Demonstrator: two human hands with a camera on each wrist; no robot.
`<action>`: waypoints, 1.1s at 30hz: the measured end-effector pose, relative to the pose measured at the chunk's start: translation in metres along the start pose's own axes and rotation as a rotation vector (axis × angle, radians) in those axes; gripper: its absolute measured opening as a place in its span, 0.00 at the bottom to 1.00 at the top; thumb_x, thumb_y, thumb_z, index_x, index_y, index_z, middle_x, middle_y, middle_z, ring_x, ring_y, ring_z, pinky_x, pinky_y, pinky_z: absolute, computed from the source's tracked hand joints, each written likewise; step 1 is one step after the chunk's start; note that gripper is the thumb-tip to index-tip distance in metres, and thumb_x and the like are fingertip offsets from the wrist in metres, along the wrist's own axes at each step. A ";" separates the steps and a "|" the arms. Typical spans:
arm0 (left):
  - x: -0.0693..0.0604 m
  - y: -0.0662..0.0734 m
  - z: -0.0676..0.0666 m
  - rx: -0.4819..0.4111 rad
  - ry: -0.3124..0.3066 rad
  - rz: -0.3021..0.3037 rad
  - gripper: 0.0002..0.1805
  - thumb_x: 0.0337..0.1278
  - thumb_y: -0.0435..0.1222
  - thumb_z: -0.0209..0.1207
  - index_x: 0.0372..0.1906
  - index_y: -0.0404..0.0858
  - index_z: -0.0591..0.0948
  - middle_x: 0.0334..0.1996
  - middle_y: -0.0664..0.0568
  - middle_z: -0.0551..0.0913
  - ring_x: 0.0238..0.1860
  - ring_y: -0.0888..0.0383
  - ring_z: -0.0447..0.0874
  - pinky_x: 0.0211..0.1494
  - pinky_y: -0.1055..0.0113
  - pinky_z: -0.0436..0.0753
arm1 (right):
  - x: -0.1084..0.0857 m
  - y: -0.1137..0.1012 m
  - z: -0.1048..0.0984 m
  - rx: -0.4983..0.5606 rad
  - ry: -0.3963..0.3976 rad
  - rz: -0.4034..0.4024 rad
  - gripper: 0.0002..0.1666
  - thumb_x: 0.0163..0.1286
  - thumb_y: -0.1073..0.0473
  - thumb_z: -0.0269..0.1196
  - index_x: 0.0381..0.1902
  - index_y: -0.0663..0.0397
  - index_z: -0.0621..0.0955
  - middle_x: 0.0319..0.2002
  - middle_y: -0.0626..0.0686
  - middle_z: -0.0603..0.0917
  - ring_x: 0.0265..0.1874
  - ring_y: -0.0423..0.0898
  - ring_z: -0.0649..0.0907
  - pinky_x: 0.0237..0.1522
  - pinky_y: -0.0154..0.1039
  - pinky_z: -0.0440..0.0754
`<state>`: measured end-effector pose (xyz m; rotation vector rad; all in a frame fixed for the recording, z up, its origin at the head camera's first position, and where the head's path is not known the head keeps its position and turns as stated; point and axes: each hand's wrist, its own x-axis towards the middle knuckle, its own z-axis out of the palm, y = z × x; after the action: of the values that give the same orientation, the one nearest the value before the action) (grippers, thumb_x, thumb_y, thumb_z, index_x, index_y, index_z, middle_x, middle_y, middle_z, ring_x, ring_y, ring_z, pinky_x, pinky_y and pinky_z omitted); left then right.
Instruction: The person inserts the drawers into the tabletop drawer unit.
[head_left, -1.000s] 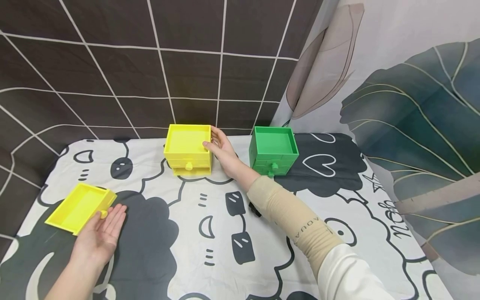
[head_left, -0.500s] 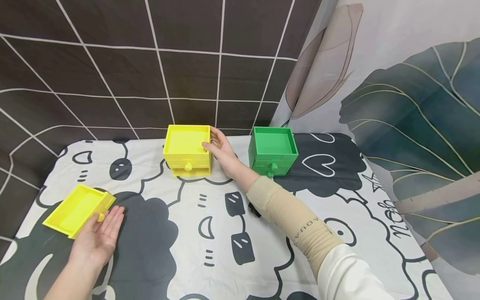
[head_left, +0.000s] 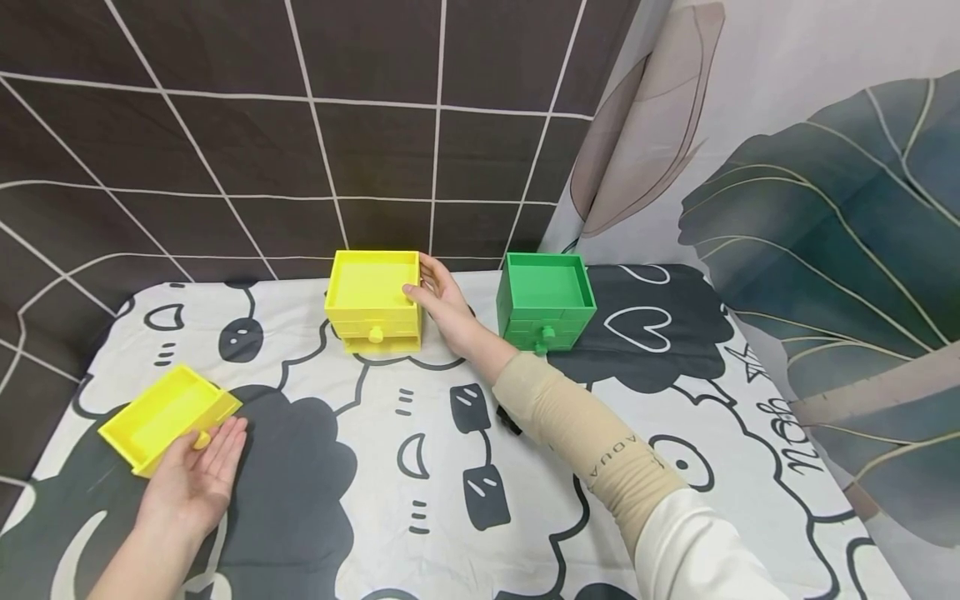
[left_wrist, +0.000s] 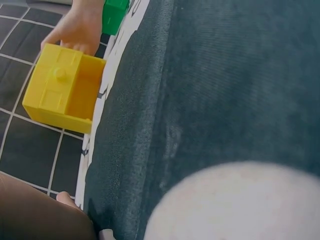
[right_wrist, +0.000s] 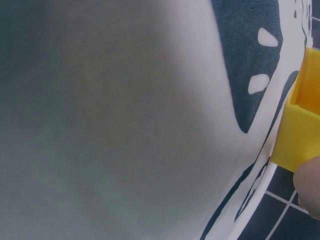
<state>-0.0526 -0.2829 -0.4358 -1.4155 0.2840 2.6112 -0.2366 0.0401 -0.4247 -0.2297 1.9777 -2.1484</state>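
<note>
A small yellow cabinet (head_left: 375, 283) with a tray-like top stands at the back of the cloth; a round knob is on its front, above an open slot. My right hand (head_left: 448, 310) grips its right wall, thumb over the top rim, fingers along the outer side. At the left lies a loose yellow drawer (head_left: 165, 417) with a knob (head_left: 202, 439). My left hand (head_left: 191, 483) is palm up at its near side, fingers straight, the thumb against the drawer and the knob between thumb and fingers. The left wrist view misses this drawer.
A green cabinet (head_left: 547, 292) of like shape stands to the right of the yellow one. Behind both hangs dark grid-patterned cloth (head_left: 375, 150). A leaf-print curtain (head_left: 825, 250) borders the right. A small black object (head_left: 508, 419) shows beneath the right forearm.
The loose drawer first shifts slightly left, then turns and moves a little right beside my left hand. My right hand and both cabinets keep their places.
</note>
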 end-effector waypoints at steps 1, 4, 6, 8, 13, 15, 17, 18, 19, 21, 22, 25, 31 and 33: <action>0.000 0.000 0.000 0.003 -0.001 -0.004 0.11 0.79 0.51 0.58 0.58 0.60 0.75 0.41 0.53 0.93 0.47 0.58 0.95 0.71 0.74 0.82 | 0.000 0.000 0.000 -0.001 0.000 0.001 0.42 0.77 0.65 0.60 0.84 0.56 0.58 0.83 0.56 0.62 0.84 0.52 0.61 0.87 0.41 0.59; 0.001 0.000 -0.001 0.021 -0.007 -0.015 0.09 0.80 0.51 0.57 0.56 0.58 0.76 0.41 0.53 0.93 0.46 0.57 0.95 0.71 0.74 0.82 | 0.000 0.000 0.000 0.000 -0.001 0.001 0.42 0.77 0.65 0.60 0.84 0.56 0.57 0.83 0.56 0.62 0.84 0.52 0.61 0.87 0.42 0.60; 0.001 0.000 -0.001 0.032 -0.009 -0.026 0.08 0.80 0.51 0.57 0.55 0.58 0.76 0.41 0.53 0.93 0.46 0.57 0.95 0.72 0.74 0.81 | 0.000 0.000 0.000 0.005 -0.001 0.001 0.42 0.78 0.65 0.60 0.84 0.56 0.57 0.83 0.56 0.62 0.84 0.52 0.61 0.87 0.42 0.60; 0.001 -0.002 -0.001 0.046 -0.008 -0.035 0.09 0.79 0.51 0.57 0.55 0.58 0.76 0.41 0.53 0.93 0.47 0.57 0.95 0.72 0.74 0.81 | 0.000 0.000 -0.001 0.010 0.000 -0.001 0.42 0.78 0.65 0.60 0.84 0.56 0.57 0.83 0.56 0.61 0.84 0.52 0.61 0.87 0.42 0.61; 0.000 -0.006 0.000 0.080 -0.008 -0.049 0.10 0.78 0.50 0.59 0.56 0.58 0.76 0.41 0.53 0.93 0.46 0.57 0.95 0.73 0.74 0.80 | 0.001 0.000 -0.001 0.004 0.000 0.002 0.42 0.78 0.64 0.60 0.84 0.56 0.57 0.83 0.56 0.62 0.84 0.52 0.62 0.87 0.42 0.61; -0.001 -0.008 0.001 0.095 -0.012 -0.058 0.09 0.79 0.50 0.58 0.57 0.58 0.76 0.40 0.52 0.93 0.46 0.57 0.95 0.73 0.74 0.80 | 0.001 0.000 -0.001 -0.001 0.000 0.006 0.42 0.78 0.64 0.60 0.84 0.56 0.57 0.83 0.56 0.62 0.84 0.52 0.62 0.87 0.42 0.60; -0.001 -0.011 0.002 0.110 -0.018 -0.071 0.09 0.81 0.49 0.56 0.58 0.57 0.76 0.40 0.51 0.93 0.46 0.57 0.95 0.73 0.74 0.80 | 0.001 0.000 0.000 -0.003 0.001 0.010 0.42 0.78 0.64 0.60 0.84 0.56 0.57 0.83 0.56 0.62 0.84 0.52 0.62 0.87 0.42 0.60; -0.002 -0.012 0.002 0.117 -0.021 -0.079 0.09 0.81 0.49 0.55 0.58 0.57 0.76 0.40 0.51 0.93 0.46 0.57 0.95 0.73 0.74 0.80 | 0.000 0.000 0.000 -0.003 0.002 0.012 0.42 0.78 0.64 0.60 0.84 0.56 0.57 0.83 0.56 0.62 0.84 0.52 0.62 0.87 0.42 0.61; -0.002 -0.013 0.003 0.127 -0.025 -0.085 0.09 0.81 0.49 0.55 0.58 0.56 0.77 0.40 0.51 0.93 0.46 0.56 0.95 0.73 0.74 0.80 | 0.001 0.000 0.000 -0.003 0.003 0.014 0.42 0.78 0.64 0.60 0.84 0.55 0.57 0.83 0.55 0.62 0.84 0.52 0.62 0.87 0.42 0.61; -0.002 -0.015 0.004 0.156 -0.035 -0.092 0.09 0.83 0.48 0.53 0.57 0.55 0.77 0.40 0.51 0.93 0.46 0.57 0.95 0.73 0.74 0.80 | 0.001 0.000 0.000 -0.004 0.005 0.015 0.42 0.78 0.63 0.60 0.84 0.55 0.58 0.83 0.55 0.62 0.83 0.51 0.62 0.87 0.42 0.61; -0.002 -0.016 0.005 0.173 -0.038 -0.093 0.09 0.83 0.48 0.53 0.57 0.54 0.77 0.40 0.51 0.93 0.46 0.57 0.95 0.73 0.74 0.80 | 0.001 0.000 0.000 -0.003 0.004 0.014 0.42 0.78 0.64 0.60 0.84 0.55 0.57 0.83 0.55 0.62 0.83 0.51 0.62 0.87 0.42 0.61; -0.001 -0.020 0.006 0.219 -0.051 -0.094 0.09 0.84 0.47 0.50 0.53 0.50 0.78 0.39 0.51 0.93 0.45 0.57 0.95 0.72 0.74 0.81 | 0.000 0.000 0.000 -0.005 0.004 0.015 0.42 0.78 0.63 0.60 0.84 0.55 0.57 0.83 0.55 0.62 0.83 0.51 0.62 0.87 0.42 0.61; 0.002 -0.027 0.007 0.264 -0.078 -0.108 0.18 0.85 0.46 0.48 0.41 0.42 0.83 0.39 0.50 0.93 0.45 0.57 0.95 0.72 0.73 0.81 | 0.000 -0.001 0.000 -0.002 0.009 0.016 0.42 0.78 0.64 0.60 0.84 0.55 0.58 0.83 0.56 0.62 0.83 0.52 0.62 0.87 0.42 0.61; 0.003 -0.030 0.007 0.274 -0.087 -0.114 0.21 0.85 0.46 0.47 0.38 0.40 0.84 0.39 0.50 0.93 0.45 0.57 0.95 0.73 0.73 0.80 | 0.000 0.000 0.001 0.003 0.011 0.014 0.42 0.77 0.64 0.60 0.84 0.55 0.58 0.83 0.56 0.62 0.83 0.52 0.62 0.87 0.42 0.61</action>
<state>-0.0534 -0.2523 -0.4368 -1.1881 0.5111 2.4235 -0.2369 0.0395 -0.4244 -0.2033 1.9751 -2.1485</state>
